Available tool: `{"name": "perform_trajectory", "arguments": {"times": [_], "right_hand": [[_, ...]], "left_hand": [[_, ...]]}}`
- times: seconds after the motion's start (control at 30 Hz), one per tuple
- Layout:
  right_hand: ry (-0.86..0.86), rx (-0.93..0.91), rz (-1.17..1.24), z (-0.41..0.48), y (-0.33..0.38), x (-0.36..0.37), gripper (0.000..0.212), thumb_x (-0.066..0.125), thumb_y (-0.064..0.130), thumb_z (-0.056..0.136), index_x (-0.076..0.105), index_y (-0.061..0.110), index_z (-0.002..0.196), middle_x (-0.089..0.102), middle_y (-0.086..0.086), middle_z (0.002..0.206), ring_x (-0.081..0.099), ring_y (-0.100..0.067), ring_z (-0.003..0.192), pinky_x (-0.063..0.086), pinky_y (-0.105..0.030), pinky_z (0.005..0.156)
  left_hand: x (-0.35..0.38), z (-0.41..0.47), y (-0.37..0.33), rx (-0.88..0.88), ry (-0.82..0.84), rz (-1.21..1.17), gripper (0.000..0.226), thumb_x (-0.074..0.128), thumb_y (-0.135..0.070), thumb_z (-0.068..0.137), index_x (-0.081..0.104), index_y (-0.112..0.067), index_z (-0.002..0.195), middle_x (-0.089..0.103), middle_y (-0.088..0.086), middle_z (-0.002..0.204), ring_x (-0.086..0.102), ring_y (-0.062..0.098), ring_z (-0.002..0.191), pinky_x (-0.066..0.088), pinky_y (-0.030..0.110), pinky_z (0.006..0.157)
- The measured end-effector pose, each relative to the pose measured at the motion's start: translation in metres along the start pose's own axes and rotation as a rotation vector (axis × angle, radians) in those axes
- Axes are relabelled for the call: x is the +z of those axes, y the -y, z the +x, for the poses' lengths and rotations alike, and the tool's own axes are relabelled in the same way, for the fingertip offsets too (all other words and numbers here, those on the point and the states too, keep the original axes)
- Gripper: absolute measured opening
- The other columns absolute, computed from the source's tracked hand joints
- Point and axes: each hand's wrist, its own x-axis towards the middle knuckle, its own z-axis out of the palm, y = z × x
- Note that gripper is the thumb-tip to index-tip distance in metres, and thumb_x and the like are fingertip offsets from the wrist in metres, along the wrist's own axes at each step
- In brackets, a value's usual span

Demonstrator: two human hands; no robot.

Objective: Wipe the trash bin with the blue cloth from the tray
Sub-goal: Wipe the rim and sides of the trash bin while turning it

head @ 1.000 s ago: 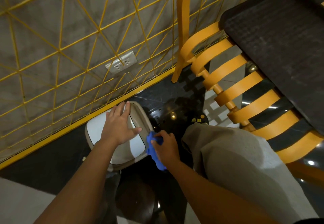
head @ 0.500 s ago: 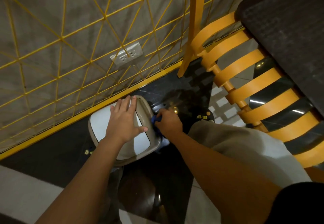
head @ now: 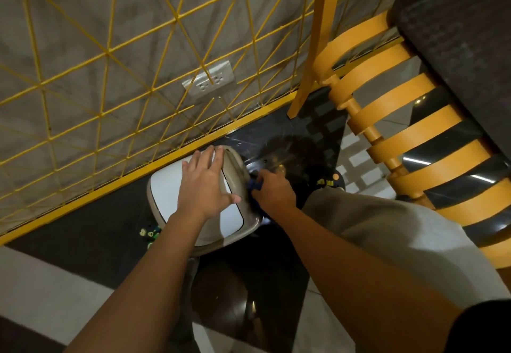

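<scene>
The person is bending over the trash bin, which is standing on the dark floor just beside the yellow wire fence, and is wiping its right-hand side, so the cleaning step itself looks well under way. The left hand is lying flat and spread open on the white lid, gripping nothing and only steadying the bin, while the right hand is curled closed around the bunched blue cloth, pressing it against the bin's outer wall. Next, I'd judge, the cloth needs drawing along the wall and around to the unwiped faces, with the bin braced against sliding.
</scene>
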Motion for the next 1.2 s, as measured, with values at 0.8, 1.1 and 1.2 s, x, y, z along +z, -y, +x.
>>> {"name": "perform_trajectory", "arguments": {"times": [0.8, 1.1, 1.2], "right_hand": [[-0.107, -0.185, -0.208, 0.055, 0.049, -0.015, 0.025, 0.053, 0.020, 0.092, 0.057, 0.013, 0.116, 0.044, -0.013, 0.130, 0.048, -0.033, 0.117, 0.044, -0.044, 0.094], [-0.078, -0.130, -0.137, 0.038, 0.034, -0.008, 0.022, 0.053, 0.020, 0.091, 0.057, 0.015, 0.112, 0.044, -0.012, 0.127, 0.051, -0.032, 0.112, 0.046, -0.042, 0.089], [-0.066, -0.089, -0.108, 0.017, 0.014, 0.002, 0.022, 0.054, 0.021, 0.090, 0.056, 0.015, 0.111, 0.044, -0.012, 0.127, 0.053, -0.030, 0.108, 0.047, -0.037, 0.084]], "left_hand": [[-0.001, 0.000, 0.001, 0.013, -0.024, -0.066, 0.106, 0.074, -0.046, 0.069, 0.010, -0.020, 0.148, 0.011, 0.002, 0.157, 0.004, 0.029, 0.145, 0.003, 0.047, 0.117], [0.001, -0.002, 0.001, 0.011, -0.027, -0.028, 0.105, 0.072, -0.048, 0.071, 0.007, -0.019, 0.148, 0.012, 0.004, 0.156, 0.005, 0.031, 0.144, 0.004, 0.047, 0.117], [0.000, -0.003, -0.001, 0.003, -0.016, -0.025, 0.104, 0.070, -0.048, 0.073, 0.005, -0.019, 0.148, 0.009, 0.003, 0.157, 0.003, 0.030, 0.144, 0.003, 0.047, 0.117]]}}
